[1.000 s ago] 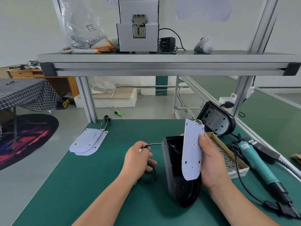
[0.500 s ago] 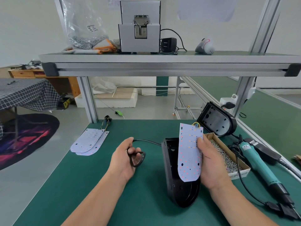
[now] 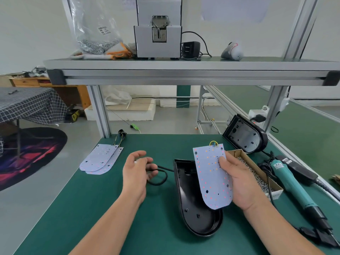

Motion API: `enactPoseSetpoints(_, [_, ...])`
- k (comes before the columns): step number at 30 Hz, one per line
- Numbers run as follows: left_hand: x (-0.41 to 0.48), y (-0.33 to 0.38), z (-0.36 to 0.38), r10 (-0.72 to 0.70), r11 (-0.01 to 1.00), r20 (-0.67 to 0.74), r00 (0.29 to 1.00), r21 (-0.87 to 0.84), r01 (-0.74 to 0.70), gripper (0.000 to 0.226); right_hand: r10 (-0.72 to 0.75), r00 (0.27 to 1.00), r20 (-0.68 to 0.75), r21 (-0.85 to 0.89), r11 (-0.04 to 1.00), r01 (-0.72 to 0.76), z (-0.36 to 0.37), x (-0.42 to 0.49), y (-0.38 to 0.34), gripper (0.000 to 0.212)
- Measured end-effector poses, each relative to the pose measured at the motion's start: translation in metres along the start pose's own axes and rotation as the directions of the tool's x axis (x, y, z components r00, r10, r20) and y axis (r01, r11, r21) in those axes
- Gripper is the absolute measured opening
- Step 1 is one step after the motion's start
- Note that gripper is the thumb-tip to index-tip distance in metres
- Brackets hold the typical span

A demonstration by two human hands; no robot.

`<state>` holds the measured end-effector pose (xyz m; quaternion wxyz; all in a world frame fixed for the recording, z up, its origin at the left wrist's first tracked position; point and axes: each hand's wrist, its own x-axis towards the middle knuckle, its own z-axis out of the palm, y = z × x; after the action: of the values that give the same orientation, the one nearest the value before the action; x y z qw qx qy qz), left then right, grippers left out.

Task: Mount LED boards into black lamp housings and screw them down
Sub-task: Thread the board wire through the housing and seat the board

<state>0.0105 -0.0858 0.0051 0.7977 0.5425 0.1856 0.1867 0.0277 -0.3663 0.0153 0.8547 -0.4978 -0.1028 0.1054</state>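
Note:
My right hand (image 3: pixel 239 183) grips a pale LED board (image 3: pixel 211 177) by its right edge, thumb on the face, and holds it tilted above the open black lamp housing (image 3: pixel 195 216) on the green mat. Yellow and blue wires stick out of the board's top. My left hand (image 3: pixel 137 173) hovers left of the housing with loosely spread fingers. The housing's black cable (image 3: pixel 161 178) loops on the mat at its fingertips.
Two spare LED boards (image 3: pixel 99 160) lie at the left. A second black housing (image 3: pixel 244 138) leans at the back right. A cardboard box of screws (image 3: pixel 257 173) and a teal electric screwdriver (image 3: pixel 290 183) lie at the right. A shelf (image 3: pixel 184 66) hangs overhead.
My left hand has loosened from the cable loop and spread its fingers, and the loop has dropped to the mat. My right hand has turned the board to face up more.

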Motion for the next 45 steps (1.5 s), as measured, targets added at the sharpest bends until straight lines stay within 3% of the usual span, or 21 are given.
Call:
enactPoseSetpoints(3, [-0.005, 0.004, -0.002, 0.124, 0.968, 0.188, 0.974, 0.192, -0.161, 0.020, -0.001, 1.000, -0.021, 0.024, 1.000, 0.002, -0.002, 0.001, 0.004, 0.031])
enactPoseSetpoints(5, [-0.013, 0.006, -0.001, 0.093, 0.899, 0.333, 0.938, 0.376, -0.223, 0.010, -0.002, 0.998, -0.067, 0.058, 0.998, 0.006, -0.003, 0.003, 0.006, 0.031])
enactPoseSetpoints(7, [-0.017, 0.008, -0.002, 0.044, 0.799, 0.427, 0.903, 0.528, -0.289, 0.042, -0.016, 0.993, -0.119, 0.067, 0.997, 0.024, -0.003, 0.004, 0.007, 0.029])
enactPoseSetpoints(9, [-0.018, 0.010, 0.000, 0.020, 0.795, 0.480, 0.877, 0.525, -0.306, 0.055, -0.033, 0.988, -0.152, 0.069, 0.997, 0.044, -0.003, 0.005, 0.007, 0.027])
enactPoseSetpoints(16, [-0.026, 0.009, 0.006, -0.074, 0.747, 0.496, 0.865, 0.602, -0.282, 0.025, -0.036, 0.990, -0.133, 0.053, 0.998, 0.043, 0.002, 0.006, 0.010, 0.032])
enactPoseSetpoints(21, [-0.022, 0.005, 0.006, -0.040, 0.669, 0.459, 0.888, 0.673, -0.317, 0.030, -0.017, 0.992, -0.122, 0.058, 0.998, 0.024, 0.002, 0.005, 0.012, 0.034])
enactPoseSetpoints(24, [-0.020, -0.004, 0.004, 0.055, 0.461, 0.487, 0.872, 0.762, -0.454, 0.039, -0.016, 0.991, -0.130, 0.045, 0.999, 0.022, 0.003, 0.005, 0.013, 0.034])
enactPoseSetpoints(28, [-0.014, -0.012, -0.001, 0.205, 0.143, 0.542, 0.815, 0.807, -0.573, 0.031, -0.058, 0.978, -0.202, 0.065, 0.995, 0.073, 0.001, 0.006, 0.013, 0.037])
enactPoseSetpoints(33, [-0.013, -0.013, 0.001, 0.127, -0.090, 0.691, 0.711, 0.722, -0.686, 0.032, -0.087, 0.976, -0.199, 0.140, 0.983, 0.116, 0.000, 0.007, 0.012, 0.024])
enactPoseSetpoints(38, [-0.016, -0.012, 0.007, 0.143, -0.140, 0.710, 0.690, 0.704, -0.696, 0.022, -0.070, 0.982, -0.173, 0.159, 0.982, 0.098, 0.003, 0.006, 0.012, 0.029])
enactPoseSetpoints(41, [-0.020, -0.016, 0.014, 0.138, -0.020, 0.704, 0.697, 0.706, -0.708, 0.009, -0.045, 0.989, -0.144, 0.156, 0.986, 0.067, 0.006, 0.005, 0.015, 0.028])
enactPoseSetpoints(45, [-0.020, -0.019, 0.013, 0.139, 0.064, 0.709, 0.692, 0.691, -0.720, 0.023, -0.052, 0.992, -0.112, 0.102, 0.993, 0.064, 0.008, 0.005, 0.015, 0.032])
